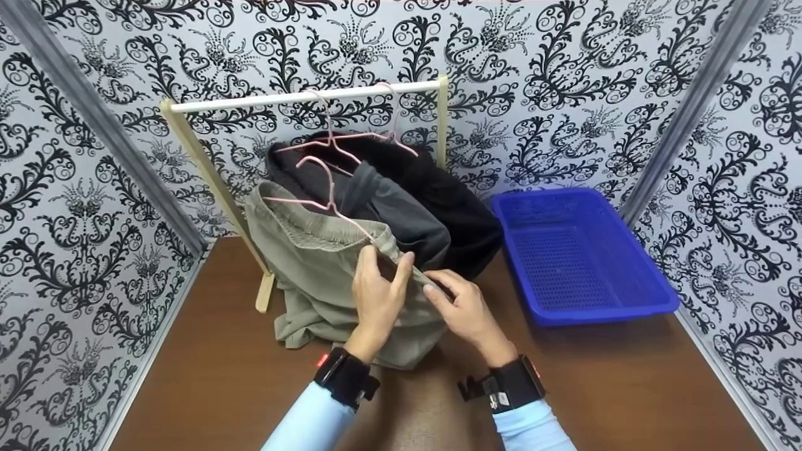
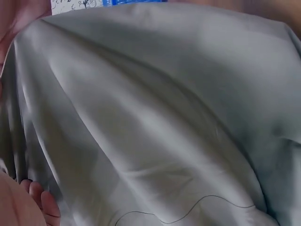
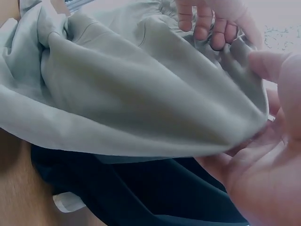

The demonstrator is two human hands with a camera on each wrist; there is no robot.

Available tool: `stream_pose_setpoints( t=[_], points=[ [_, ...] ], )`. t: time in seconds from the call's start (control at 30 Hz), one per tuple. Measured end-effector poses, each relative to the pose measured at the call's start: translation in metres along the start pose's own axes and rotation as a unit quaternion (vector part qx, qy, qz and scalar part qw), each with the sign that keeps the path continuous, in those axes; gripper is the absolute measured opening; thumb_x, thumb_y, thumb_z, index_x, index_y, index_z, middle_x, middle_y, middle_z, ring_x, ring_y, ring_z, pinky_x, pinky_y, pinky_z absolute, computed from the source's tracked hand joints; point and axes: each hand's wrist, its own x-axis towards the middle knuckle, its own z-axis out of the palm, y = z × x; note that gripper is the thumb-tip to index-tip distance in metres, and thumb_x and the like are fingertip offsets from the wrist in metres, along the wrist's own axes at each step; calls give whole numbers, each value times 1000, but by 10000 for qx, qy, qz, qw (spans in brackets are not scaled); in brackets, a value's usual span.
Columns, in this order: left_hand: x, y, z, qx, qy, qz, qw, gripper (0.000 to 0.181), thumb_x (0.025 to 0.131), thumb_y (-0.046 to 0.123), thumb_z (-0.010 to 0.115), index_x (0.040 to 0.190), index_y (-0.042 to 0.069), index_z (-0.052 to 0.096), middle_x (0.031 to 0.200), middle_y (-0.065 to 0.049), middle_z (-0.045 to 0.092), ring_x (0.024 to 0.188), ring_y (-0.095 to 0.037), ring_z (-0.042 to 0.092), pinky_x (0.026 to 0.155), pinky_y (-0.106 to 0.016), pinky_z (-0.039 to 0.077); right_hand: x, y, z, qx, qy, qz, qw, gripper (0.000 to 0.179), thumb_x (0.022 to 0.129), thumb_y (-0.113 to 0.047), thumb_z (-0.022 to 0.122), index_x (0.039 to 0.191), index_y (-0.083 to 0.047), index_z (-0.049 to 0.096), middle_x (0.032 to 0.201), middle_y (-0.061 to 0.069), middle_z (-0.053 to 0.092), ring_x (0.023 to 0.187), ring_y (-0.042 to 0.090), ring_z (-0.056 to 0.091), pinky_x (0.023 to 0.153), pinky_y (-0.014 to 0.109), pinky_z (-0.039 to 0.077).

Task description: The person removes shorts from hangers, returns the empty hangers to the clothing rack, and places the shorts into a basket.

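Grey-green trousers (image 1: 313, 269) with a gathered elastic waistband hang around a pink wire hanger (image 1: 331, 205), whose hook stands free in front of the rack's rod. At the hanger's right end, my left hand (image 1: 376, 297) pinches the waistband between thumb and fingers. Just to its right, my right hand (image 1: 465, 310) holds the side edge of the same trousers, thumb in front and fingers behind. In the right wrist view the cloth (image 3: 141, 94) stretches toward both hands. Cloth folds (image 2: 141, 117) fill most of the left wrist view.
Behind, a dark grey garment (image 1: 407, 216) and a black garment (image 1: 467, 210) hang on pink hangers from the white rod (image 1: 250, 103) of a wooden rack. A blue plastic basket (image 1: 608, 311) stands to the right on the brown table (image 1: 626, 388). Patterned walls enclose the table.
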Motion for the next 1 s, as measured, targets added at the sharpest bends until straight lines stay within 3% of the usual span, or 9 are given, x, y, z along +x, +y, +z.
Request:
stream_pose_setpoints(
  t=[0.23, 0.43, 0.73, 0.87, 1.0],
  points=[
    [-8, 5, 6, -199, -151, 122, 9996, 34, 92, 32, 77, 99, 5, 59, 88, -13, 59, 77, -29, 57, 69, -41, 47, -3, 2, -1, -92, 21, 13, 10000, 13, 99, -2, 64, 104, -2, 76, 90, 3, 68, 82, 12, 61, 75, 29, 53],
    [-8, 5, 5, -289, -571, 268, 9976, 32, 94, 31, 74, 102, 5, 59, 91, -12, 60, 82, -26, 58, 73, -41, 48, -4, 8, -7, -241, 346, -93, 9991, 12, 97, -2, 67, 101, -2, 78, 91, 4, 75, 82, 10, 64, 74, 30, 55],
    [-6, -1, -3, 7, -1161, 954, 9887, 18, 104, 19, 58, 108, 2, 62, 103, -12, 64, 97, -27, 64, 87, -43, 52, -5, 17, -20, -780, 695, -108, 9945, 7, 94, -1, 70, 90, -4, 76, 78, 2, 73, 71, 7, 62, 66, 27, 52],
    [-3, -6, -9, 54, -1105, 1296, 9854, 17, 104, 15, 58, 111, 2, 65, 104, -11, 67, 101, -27, 65, 89, -43, 52, -7, 19, -27, -933, 798, -128, 9924, 8, 93, -1, 70, 88, -5, 75, 77, 2, 71, 69, 8, 60, 63, 30, 51],
    [4, -13, -19, -48, -805, 1654, 9829, 14, 102, 9, 59, 111, 1, 67, 103, -11, 67, 100, -27, 65, 89, -41, 53, -9, 22, -32, -1137, 842, -203, 9897, 10, 92, -2, 71, 83, -6, 71, 72, 2, 66, 64, 9, 55, 60, 31, 47]
  ],
)
